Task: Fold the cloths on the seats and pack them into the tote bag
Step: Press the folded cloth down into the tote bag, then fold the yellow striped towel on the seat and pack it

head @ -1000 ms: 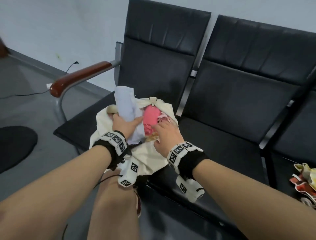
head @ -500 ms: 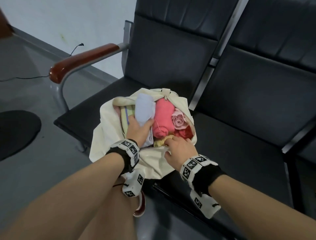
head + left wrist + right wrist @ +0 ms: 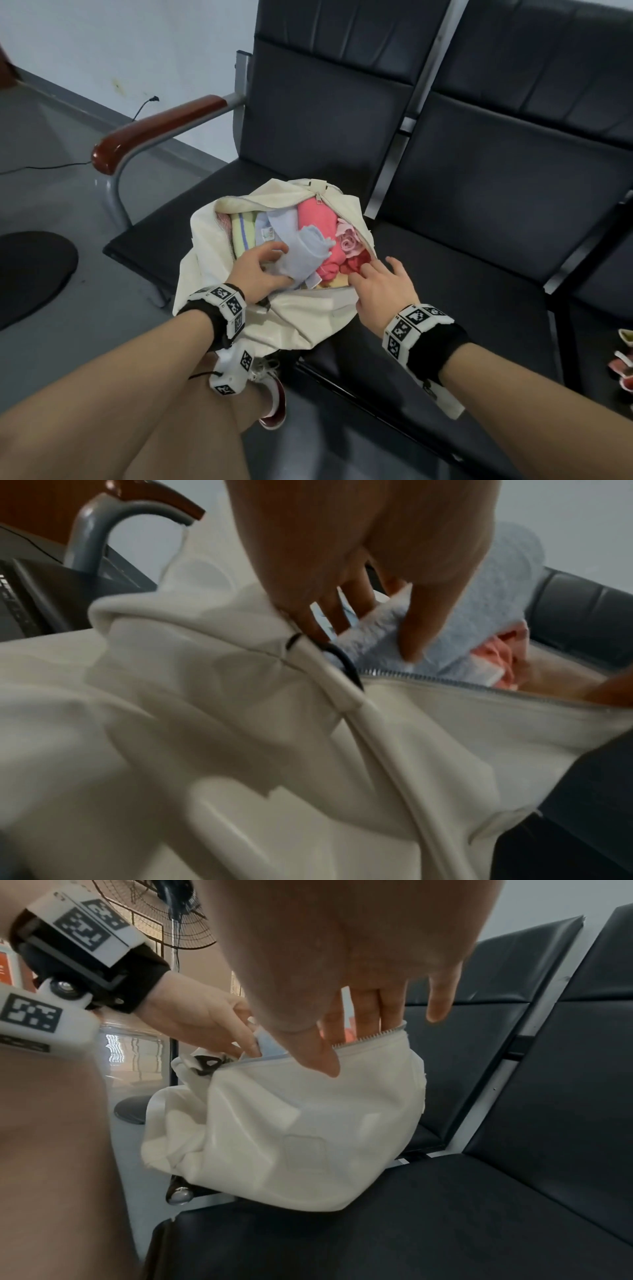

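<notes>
Head view first: a cream canvas tote bag (image 3: pixel 274 322) with an open zip sits slumped on the front of the black padded seat (image 3: pixel 191 219) nearest the wooden armrest, and it is already crowded. Inside it I can make out a yellow cloth with blue stripes (image 3: pixel 241 231), a coral-pink folded towel (image 3: pixel 317 222), a pale pink cloth bunched like a rose (image 3: pixel 347 236) and something red (image 3: pixel 358 265) low at the right edge. The left hand (image 3: pixel 255 269) has its grip clamped on a pale blue fluffy towel (image 3: pixel 305 251), thumb on one side and fingers curled on the other, pressing it down among the others; the left wrist view shows the same pinch just above the zip teeth. The right hand (image 3: pixel 383 284) is at the bag's near right rim with its fingers straight and a little spread, tips dipped just inside the opening against the red cloth, its grip apart and holding nothing; it looks to me as if it is keeping the mouth wide. By my reckoning the packing is well advanced: most cloths seem folded and stowed, and this blue one is half in, its upper part bulging above the rim. What looks left is seating it fully, and some colourful fabric (image 3: pixel 623 356) at the far right edge, on a further seat, may yet need folding, though I cannot tell what it is.
</notes>
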`<state>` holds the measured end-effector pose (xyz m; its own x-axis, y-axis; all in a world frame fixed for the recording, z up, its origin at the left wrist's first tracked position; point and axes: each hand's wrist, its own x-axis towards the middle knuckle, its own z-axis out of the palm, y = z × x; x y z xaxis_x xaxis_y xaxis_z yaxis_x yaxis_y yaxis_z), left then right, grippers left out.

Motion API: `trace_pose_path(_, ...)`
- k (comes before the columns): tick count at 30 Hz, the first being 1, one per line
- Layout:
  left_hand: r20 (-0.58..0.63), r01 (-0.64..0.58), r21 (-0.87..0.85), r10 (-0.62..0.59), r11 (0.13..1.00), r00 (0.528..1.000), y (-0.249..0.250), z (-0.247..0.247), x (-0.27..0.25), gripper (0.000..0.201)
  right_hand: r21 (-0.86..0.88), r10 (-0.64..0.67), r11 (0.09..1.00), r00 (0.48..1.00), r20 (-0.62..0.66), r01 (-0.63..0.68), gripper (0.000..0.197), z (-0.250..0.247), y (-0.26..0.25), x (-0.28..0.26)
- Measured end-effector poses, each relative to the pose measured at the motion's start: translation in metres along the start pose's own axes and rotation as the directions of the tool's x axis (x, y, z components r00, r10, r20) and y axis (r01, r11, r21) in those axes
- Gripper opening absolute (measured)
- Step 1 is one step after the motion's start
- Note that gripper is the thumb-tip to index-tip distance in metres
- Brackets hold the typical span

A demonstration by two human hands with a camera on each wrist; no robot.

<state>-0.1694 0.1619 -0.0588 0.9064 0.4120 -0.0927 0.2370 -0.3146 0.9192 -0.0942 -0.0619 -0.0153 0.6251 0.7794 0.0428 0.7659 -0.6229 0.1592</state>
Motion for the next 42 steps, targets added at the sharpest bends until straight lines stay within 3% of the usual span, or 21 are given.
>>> trace_pose_path(5, 0.166, -0.117, 0.317, 0.067, 0.941, 0.984, 0.011, 0.013, -0.002, 0.043, 0.01, -0.095, 0.995, 0.986, 0.14, 0.094, 0.026, 0.0, 0.002, -0.003)
trace_pose_path(11, 0.194, -0.151, 0.669, 0.025, 0.728, 0.981, 0.026, 0.051, -0.001, 0.032, 0.02, -0.091, 0.996, 0.982, 0.168, 0.089, 0.023, -0.007, 0.009, -0.008)
trace_pose_path(15, 0.152, -0.083, 0.687, -0.031, 0.722, 0.988, 0.027, 0.062, 0.001, 0.03, 0.043, -0.08, 0.996, 0.981, 0.175, 0.073, 0.022, -0.002, 0.012, -0.019)
trace_pose_path(24, 0.188, -0.108, 0.829, -0.091, 0.549, 0.978, 0.053, 0.062, -0.01, 0.039, 0.166, -0.073, 0.985, 0.99, 0.117, 0.053, 0.051, -0.023, 0.029, -0.057)
trace_pose_path(27, 0.053, -0.074, 0.852, 0.056, 0.518, 0.997, 0.078, 0.071, -0.024, 0.028, 0.138, 0.028, 0.989, 0.992, 0.121, -0.045, 0.048, -0.039, 0.049, -0.08)
trace_pose_path(29, 0.015, -0.12, 0.817, 0.188, 0.564, 0.982, 0.097, 0.08, -0.035, 0.024, 0.114, 0.108, 0.986, 0.987, 0.118, -0.121, 0.047, -0.049, 0.066, -0.098)
trace_pose_path(32, 0.131, -0.281, 0.762, 0.286, 0.584, 0.949, 0.129, 0.097, -0.05, 0.017, 0.104, 0.218, 0.968, 0.971, 0.102, -0.228, 0.046, -0.066, 0.09, -0.13)
trace_pose_path(36, 0.29, -0.397, 0.765, 0.279, 0.507, 0.915, 0.178, 0.133, -0.07, 0.033, 0.115, 0.328, 0.936, 0.943, 0.063, -0.333, 0.044, -0.089, 0.118, -0.179)
trace_pose_path(42, 0.435, -0.567, 0.716, 0.376, 0.407, 0.818, 0.257, 0.213, -0.095, 0.039, 0.13, 0.498, 0.859, 0.867, 0.011, -0.495, 0.043, -0.116, 0.172, -0.262)
